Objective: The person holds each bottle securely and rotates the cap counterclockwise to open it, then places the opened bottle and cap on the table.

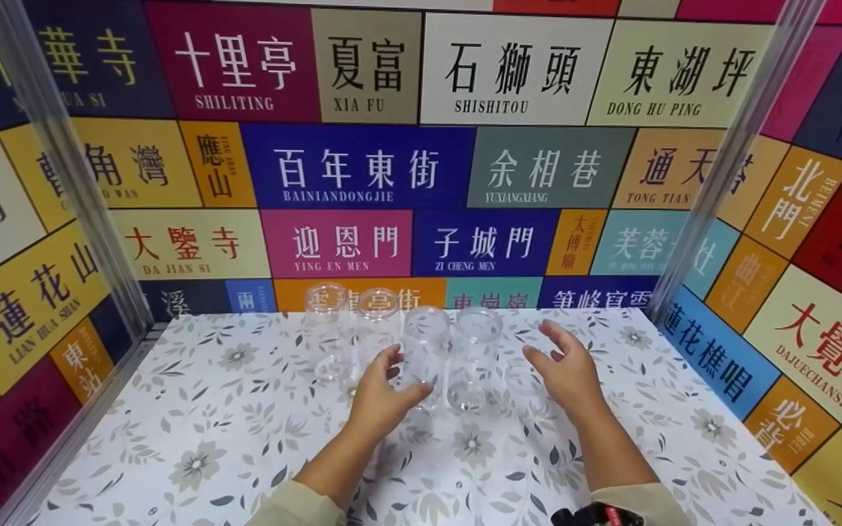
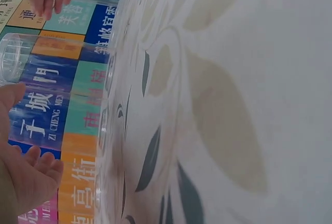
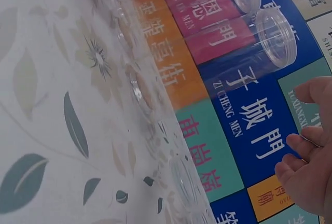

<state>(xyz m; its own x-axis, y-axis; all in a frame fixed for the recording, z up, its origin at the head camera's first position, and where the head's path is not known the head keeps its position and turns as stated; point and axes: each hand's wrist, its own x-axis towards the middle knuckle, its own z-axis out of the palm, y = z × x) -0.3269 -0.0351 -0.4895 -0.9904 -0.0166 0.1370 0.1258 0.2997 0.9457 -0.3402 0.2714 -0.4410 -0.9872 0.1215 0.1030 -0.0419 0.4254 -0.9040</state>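
Several clear plastic jars stand upright in a row near the back of the table, among them a far-left jar (image 1: pixel 324 332), a second jar (image 1: pixel 378 329), a third jar (image 1: pixel 426 347) and a far-right jar (image 1: pixel 475 351). My left hand (image 1: pixel 381 402) is at the third jar, fingers along its left side and thumb in front, spread rather than closed round it. To the right of the row, my right hand (image 1: pixel 571 376) hovers with fingers loosely bent and nothing in them. In the right wrist view that hand (image 3: pixel 311 156) is apart from the nearest jar (image 3: pixel 277 37).
A faint clear round outline (image 1: pixel 523 376) shows on the table beside the right hand. The table (image 1: pixel 245 438) has a white leaf-and-flower cover. Colourful printed panels (image 1: pixel 362 168) rise behind it and at both sides, with clear corner posts (image 1: pixel 713 175).
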